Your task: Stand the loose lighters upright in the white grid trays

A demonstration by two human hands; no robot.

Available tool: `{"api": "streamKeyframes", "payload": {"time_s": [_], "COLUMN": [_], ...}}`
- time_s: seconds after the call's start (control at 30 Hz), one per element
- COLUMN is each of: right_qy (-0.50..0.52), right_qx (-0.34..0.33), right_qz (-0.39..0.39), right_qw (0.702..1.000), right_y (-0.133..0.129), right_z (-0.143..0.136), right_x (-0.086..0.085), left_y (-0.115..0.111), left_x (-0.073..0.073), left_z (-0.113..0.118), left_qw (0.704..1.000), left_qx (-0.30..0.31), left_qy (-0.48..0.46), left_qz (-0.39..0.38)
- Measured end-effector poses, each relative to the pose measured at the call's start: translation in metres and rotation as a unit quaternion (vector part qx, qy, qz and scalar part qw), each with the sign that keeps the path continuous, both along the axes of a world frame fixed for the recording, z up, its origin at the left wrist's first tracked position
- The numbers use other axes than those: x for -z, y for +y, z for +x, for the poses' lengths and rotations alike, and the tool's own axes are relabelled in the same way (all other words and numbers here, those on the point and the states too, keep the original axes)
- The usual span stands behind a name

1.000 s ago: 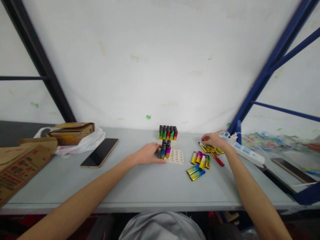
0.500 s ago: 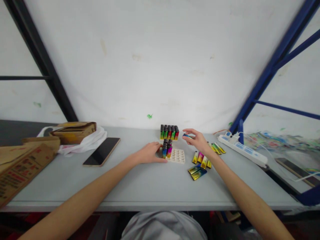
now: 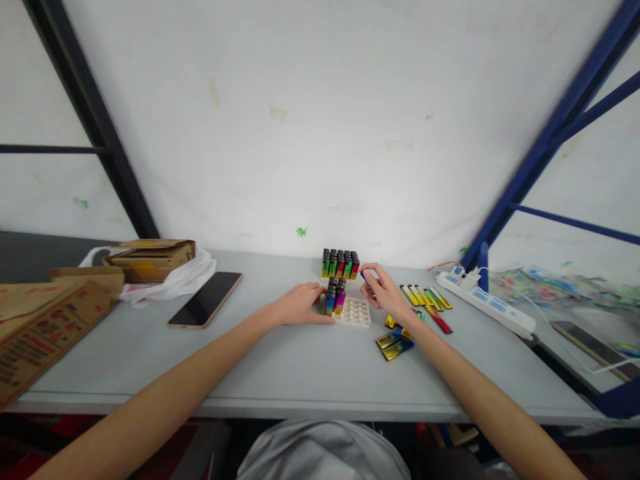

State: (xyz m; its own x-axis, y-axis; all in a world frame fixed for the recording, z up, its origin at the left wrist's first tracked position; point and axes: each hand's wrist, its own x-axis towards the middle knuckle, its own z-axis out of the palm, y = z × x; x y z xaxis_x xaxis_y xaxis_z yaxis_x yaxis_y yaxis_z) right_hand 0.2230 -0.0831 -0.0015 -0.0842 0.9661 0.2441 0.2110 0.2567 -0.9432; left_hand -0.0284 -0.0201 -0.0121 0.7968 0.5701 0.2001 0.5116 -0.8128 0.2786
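A white tray (image 3: 358,313) with round holes lies on the table, with several multicoloured lighters (image 3: 335,297) upright in its left part. My left hand (image 3: 301,305) is curved around the tray's left end, thumb along the front and fingers behind, steadying it. Just above the tray's right side, my right hand (image 3: 379,290) pinches a lighter (image 3: 363,274), of which only a dark blue end shows. Loose lighters lie under and beside my right forearm: a gold and blue pair (image 3: 395,346), a yellow row (image 3: 423,297) and a red one (image 3: 440,321).
Behind the tray stands a block of upright lighters (image 3: 340,264) near the wall. A phone (image 3: 206,300) lies to the left, with cardboard boxes (image 3: 154,261) and a white bag (image 3: 200,269) beyond it. At the right are a power strip (image 3: 487,301) and a blue frame post (image 3: 537,150).
My right hand has lowered and moved slightly left toward the tray with the lighter, turning it more upright. More lighters on the right have come into sight. My left hand stays at the tray.
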Motion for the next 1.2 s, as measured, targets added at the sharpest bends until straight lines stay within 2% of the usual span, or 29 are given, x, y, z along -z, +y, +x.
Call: {"api": "streamKeyframes", "payload": {"time_s": [0.2, 0.47, 0.7, 0.8, 1.0, 1.2], "right_qy": [0.055, 0.074, 0.131, 0.114, 0.045, 0.023], "right_qx": [-0.025, -0.087, -0.077, -0.047, 0.068, 0.081], "right_qz": [-0.08, -0.054, -0.132, -0.154, -0.111, -0.075], "right_qw": [0.995, 0.992, 0.979, 0.98, 0.99, 0.994], "right_y": [-0.002, -0.006, -0.004, -0.005, -0.004, 0.001], "right_z": [-0.007, -0.014, -0.012, -0.013, -0.017, -0.015], "right_x": [0.006, 0.003, 0.005, 0.003, 0.009, 0.018], "left_y": [-0.001, 0.0, -0.002, -0.003, -0.002, -0.003], "left_x": [0.0, 0.0, -0.002, -0.003, -0.003, -0.004], "left_z": [0.0, 0.001, 0.0, 0.0, 0.0, 0.0], "left_qw": [1.0, 1.0, 1.0, 1.0, 1.0, 1.0], "left_qx": [-0.001, -0.001, 0.002, -0.004, -0.002, -0.007], "left_qy": [0.001, 0.002, -0.015, -0.016, -0.005, 0.003], "left_qz": [0.001, -0.008, -0.012, -0.013, -0.009, -0.003]}}
